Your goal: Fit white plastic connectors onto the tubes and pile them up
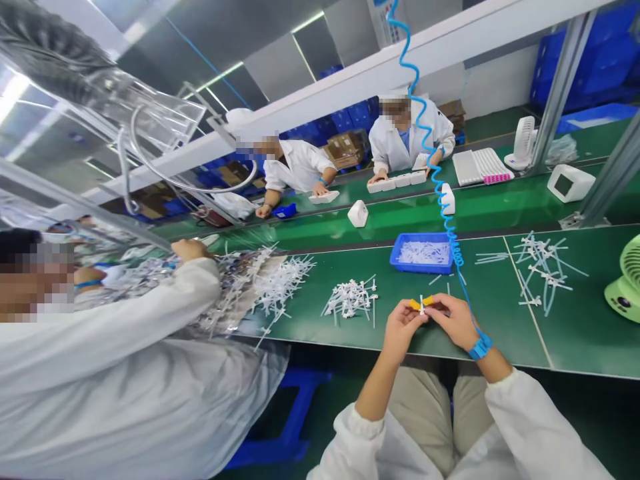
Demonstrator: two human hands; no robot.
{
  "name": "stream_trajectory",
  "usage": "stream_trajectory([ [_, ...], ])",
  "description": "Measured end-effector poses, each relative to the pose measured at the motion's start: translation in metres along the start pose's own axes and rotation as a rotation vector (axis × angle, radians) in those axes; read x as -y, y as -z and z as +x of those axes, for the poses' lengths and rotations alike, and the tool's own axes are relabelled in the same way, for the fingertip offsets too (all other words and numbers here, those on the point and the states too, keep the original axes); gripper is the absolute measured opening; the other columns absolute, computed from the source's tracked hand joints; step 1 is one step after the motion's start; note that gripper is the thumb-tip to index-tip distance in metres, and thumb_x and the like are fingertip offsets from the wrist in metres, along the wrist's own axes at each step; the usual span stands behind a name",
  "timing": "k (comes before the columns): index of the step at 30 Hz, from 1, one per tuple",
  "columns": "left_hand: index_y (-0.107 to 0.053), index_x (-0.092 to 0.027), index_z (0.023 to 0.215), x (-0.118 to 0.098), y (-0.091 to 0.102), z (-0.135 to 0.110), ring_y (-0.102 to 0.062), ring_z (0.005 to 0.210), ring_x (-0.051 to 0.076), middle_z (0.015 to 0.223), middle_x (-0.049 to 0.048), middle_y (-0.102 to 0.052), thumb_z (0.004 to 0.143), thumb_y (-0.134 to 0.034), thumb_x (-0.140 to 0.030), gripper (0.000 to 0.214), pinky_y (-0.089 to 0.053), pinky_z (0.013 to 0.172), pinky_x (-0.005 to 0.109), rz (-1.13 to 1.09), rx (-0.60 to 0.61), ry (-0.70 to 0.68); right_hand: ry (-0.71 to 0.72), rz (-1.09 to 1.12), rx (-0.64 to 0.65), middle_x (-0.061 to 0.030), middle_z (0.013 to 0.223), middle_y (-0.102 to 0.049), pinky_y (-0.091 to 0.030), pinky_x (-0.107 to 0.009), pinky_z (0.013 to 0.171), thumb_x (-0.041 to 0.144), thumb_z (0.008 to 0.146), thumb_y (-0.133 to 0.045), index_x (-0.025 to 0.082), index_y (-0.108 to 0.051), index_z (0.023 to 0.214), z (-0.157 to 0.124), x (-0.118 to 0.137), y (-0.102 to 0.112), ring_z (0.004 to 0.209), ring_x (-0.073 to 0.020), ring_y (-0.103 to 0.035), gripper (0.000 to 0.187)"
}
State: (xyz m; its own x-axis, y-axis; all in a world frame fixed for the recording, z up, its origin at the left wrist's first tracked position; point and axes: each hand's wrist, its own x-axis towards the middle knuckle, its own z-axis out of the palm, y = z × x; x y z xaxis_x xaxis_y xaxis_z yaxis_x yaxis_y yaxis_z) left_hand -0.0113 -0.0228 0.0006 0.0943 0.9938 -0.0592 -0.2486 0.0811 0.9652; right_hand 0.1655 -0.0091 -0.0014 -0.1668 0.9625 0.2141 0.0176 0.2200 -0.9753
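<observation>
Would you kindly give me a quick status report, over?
Left hand and right hand both shut on white part with yellow caps. Pile of white parts just beyond. Nothing blocking.

Over the green work table (500, 308), the left hand (400, 328) and the right hand (453, 319) meet, both pinching a small white plastic fitting with yellow-orange ends (421, 305) between their fingertips. A blue wrist strap (481, 347) circles the right wrist, and its coiled blue cord (434, 167) rises out of view. Just beyond the hands lies a loose pile of white plastic fittings (350, 298). Behind it stands a shallow blue plastic tray (420, 269) (more white pieces inside). A co-worker's white sleeve (150, 313) reaches over the table at left.
</observation>
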Motion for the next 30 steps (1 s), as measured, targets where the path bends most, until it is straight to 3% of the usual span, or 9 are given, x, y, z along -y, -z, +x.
stream_trajectory([
  [6, -0.07, -0.017, 0.104, 0.003, 0.003, -0.004, -0.076, 0.095, 0.019, 0.1, 0.0054, -0.077, 0.076, -0.099, -0.034, 0.044, -0.061, 0.092, 0.031, -0.014, -0.031, -0.014, 0.055, -0.078, 0.017, -0.0023, 0.091, -0.076, -0.057, -0.03, 0.075, 0.034, 0.096, -0.07, 0.025, -0.078, 0.094, 0.0, 0.007, 0.002, 0.082, -0.0198, -0.072, 0.012],
  [15, -0.076, -0.014, 0.095, 0.0, 0.003, -0.003, -0.073, 0.078, 0.015, 0.087, 0.0051, -0.077, 0.082, -0.095, -0.043, 0.037, -0.063, 0.08, 0.025, 0.011, -0.076, 0.014, 0.118, -0.211, -0.003, -0.0024, 0.089, -0.075, -0.053, -0.029, 0.071, 0.033, 0.101, -0.067, 0.026, -0.079, 0.095, -0.004, 0.012, 0.005, 0.08, -0.0198, -0.07, 0.015],
  [24, -0.078, -0.015, 0.099, 0.0, 0.003, -0.004, -0.076, 0.082, 0.016, 0.088, 0.0046, -0.078, 0.081, -0.096, -0.044, 0.038, -0.065, 0.084, 0.025, -0.003, -0.111, 0.017, 0.039, -0.196, -0.092, -0.0023, 0.086, -0.076, -0.055, -0.029, 0.069, 0.036, 0.096, -0.071, 0.025, -0.078, 0.09, -0.004, 0.008, 0.002, 0.075, -0.0198, -0.07, 0.014],
  [30, -0.079, -0.015, 0.1, -0.005, 0.001, -0.002, -0.076, 0.084, 0.016, 0.094, 0.0067, -0.079, 0.082, -0.095, -0.045, 0.039, -0.067, 0.086, 0.027, 0.005, -0.069, 0.062, 0.045, -0.21, -0.058, -0.0017, 0.087, -0.076, -0.053, -0.029, 0.069, 0.033, 0.098, -0.069, 0.027, -0.08, 0.092, -0.005, 0.012, 0.004, 0.078, -0.02, -0.07, 0.013],
])
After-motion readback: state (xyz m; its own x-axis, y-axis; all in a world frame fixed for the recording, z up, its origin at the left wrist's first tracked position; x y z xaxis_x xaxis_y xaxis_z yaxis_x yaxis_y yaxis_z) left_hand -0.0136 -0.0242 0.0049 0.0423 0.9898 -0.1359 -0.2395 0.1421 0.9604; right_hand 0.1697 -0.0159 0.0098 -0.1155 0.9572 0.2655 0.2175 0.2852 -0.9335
